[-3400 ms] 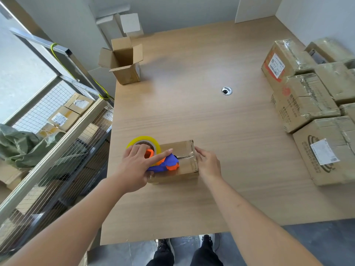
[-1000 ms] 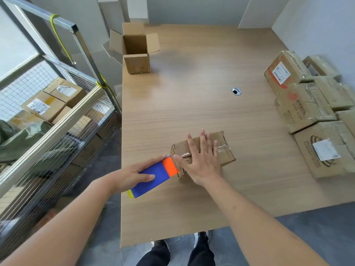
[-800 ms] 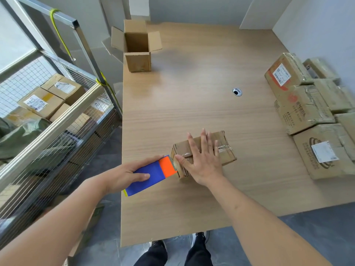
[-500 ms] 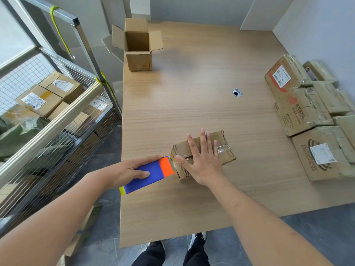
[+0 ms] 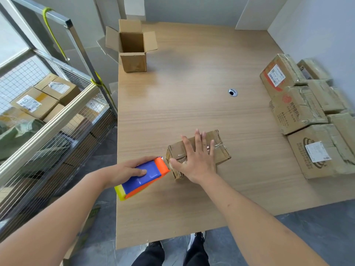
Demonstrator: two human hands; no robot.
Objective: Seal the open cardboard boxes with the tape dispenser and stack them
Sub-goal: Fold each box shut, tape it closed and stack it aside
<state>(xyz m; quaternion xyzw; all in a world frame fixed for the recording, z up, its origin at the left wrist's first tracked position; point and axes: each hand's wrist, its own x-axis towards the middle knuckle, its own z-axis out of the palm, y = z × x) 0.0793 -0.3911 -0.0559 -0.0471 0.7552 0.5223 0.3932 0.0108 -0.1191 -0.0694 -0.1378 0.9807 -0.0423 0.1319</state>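
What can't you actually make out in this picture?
- Head view: the right hand covers the taped seam on the small box.
- The tape roll in the tape dispenser is hidden by its body and the left hand.
- Print on the stacked boxes: too small.

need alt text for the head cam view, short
A person's right hand presses flat on a small taped box on a wooden table, while the left hand holds a blue and orange tape dispenser at the box's near end. An open box stands at the far left; sealed boxes sit at right.
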